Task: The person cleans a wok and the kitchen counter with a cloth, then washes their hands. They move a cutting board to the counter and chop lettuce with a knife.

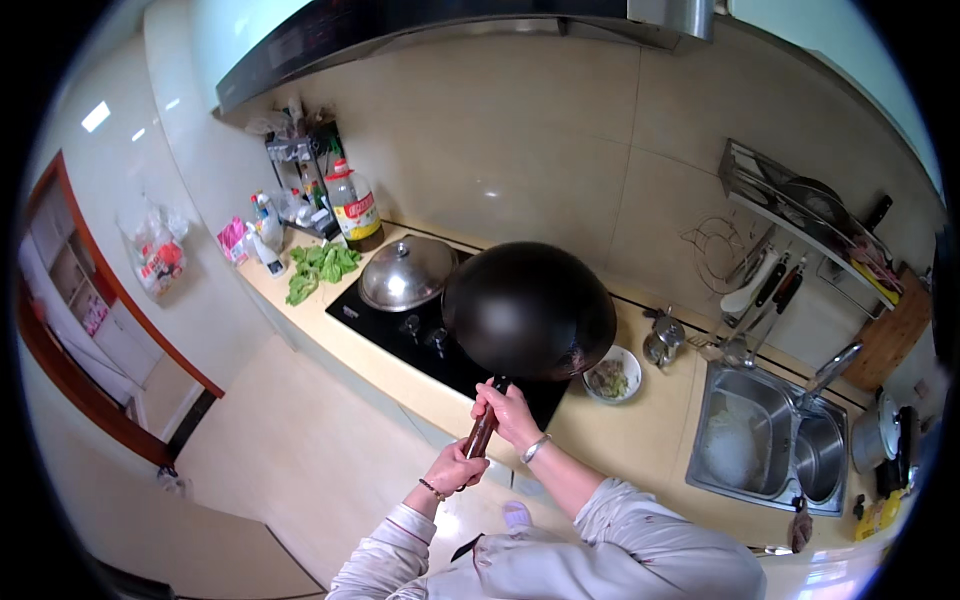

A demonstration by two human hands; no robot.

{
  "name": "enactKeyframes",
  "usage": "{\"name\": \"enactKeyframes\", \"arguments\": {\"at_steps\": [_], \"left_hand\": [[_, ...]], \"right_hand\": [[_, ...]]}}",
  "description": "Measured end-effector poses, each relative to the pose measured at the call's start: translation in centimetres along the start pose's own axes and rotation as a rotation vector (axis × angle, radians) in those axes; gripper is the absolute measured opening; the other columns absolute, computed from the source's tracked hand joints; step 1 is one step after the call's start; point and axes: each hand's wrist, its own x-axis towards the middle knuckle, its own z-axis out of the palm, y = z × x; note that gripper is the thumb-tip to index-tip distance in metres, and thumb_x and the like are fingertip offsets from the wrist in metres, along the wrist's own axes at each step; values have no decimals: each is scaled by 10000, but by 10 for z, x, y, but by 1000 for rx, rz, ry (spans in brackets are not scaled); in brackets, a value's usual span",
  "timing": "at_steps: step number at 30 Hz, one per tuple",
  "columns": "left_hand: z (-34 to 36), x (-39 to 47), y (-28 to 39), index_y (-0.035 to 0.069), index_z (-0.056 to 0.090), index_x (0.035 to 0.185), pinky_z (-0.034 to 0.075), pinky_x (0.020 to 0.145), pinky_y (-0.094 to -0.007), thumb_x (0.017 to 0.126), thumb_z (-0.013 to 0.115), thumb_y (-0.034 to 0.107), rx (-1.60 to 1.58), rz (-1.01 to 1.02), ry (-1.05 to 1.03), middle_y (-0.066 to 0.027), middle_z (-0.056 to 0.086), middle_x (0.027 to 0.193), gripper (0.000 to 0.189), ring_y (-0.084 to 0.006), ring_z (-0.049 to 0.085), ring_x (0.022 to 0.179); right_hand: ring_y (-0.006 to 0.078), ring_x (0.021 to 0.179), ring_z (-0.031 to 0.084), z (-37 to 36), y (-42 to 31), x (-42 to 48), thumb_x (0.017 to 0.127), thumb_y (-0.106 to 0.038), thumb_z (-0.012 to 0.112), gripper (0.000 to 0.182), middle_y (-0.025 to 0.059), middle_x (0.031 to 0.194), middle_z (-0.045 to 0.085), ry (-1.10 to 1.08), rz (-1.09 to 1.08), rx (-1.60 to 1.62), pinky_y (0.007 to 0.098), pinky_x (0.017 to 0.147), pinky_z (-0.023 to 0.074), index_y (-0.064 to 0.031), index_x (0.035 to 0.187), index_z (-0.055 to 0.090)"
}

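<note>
Both my hands grip the long brown handle (pixel 480 435) of a black wok (pixel 529 307). My right hand (pixel 514 412) is closed around the handle's upper part, close to the pan. Lower down, near the handle's end, my left hand (pixel 454 469) holds it too. The wok covers the right side of a black glass gas hob (pixel 435 349); whether it touches the burner is hidden. A steel domed lid (pixel 407 274) stands on the hob's left side. Just right of the wok, a white bowl (pixel 634 390) holds chopped green food.
Green leaves (pixel 322 266), an oil jug (pixel 358 214) and a spray bottle (pixel 266 255) stand left on the worktop. A glass jar (pixel 664 341) is right of the wok. The double sink (pixel 780 442) holds foamy water. Utensils hang below a wall rack (pixel 802 217). A range hood (pixel 450 34) is overhead.
</note>
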Motion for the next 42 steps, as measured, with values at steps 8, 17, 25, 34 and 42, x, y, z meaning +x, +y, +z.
{"name": "enactKeyframes", "arguments": {"at_steps": [8,17,25,34,42], "left_hand": [[-44,82,-4,65,481,844,283,384,-227,761,622,58,-63,-59,53,-8,476,597,164,-85,401,430],[-76,117,-35,49,490,818,310,356,-243,785,565,11,-23,-133,84,-36,502,580,90,-107,445,407],[-105,147,-76,-32,538,841,513,517,-354,752,657,187,753,74,85,-143,617,672,265,-240,647,578],[-69,135,-89,-6,533,887,505,664,-453,691,712,311,1303,227,210,-194,639,777,414,-372,633,723],[-48,126,-97,-26,432,1273,519,635,-474,724,693,563,1796,335,589,-236,590,976,847,-406,610,779]], "right_hand": [[161,551,525,-27,20,93,864,-89,621,182,31,648,495,54,156,83,336,542,493,-99,823,445],[183,605,628,-47,43,117,839,-153,668,231,88,717,596,159,200,-29,338,565,538,-33,876,474],[308,757,642,-52,21,23,856,-264,571,297,198,808,642,170,-12,-1031,375,704,491,9,970,590],[285,750,624,-218,26,-247,882,-279,546,236,143,762,628,867,92,-1264,387,683,477,-53,912,607],[309,1072,519,-329,-113,-478,823,-340,629,445,154,1154,533,1618,233,-1285,414,865,458,-113,1198,552]]}}
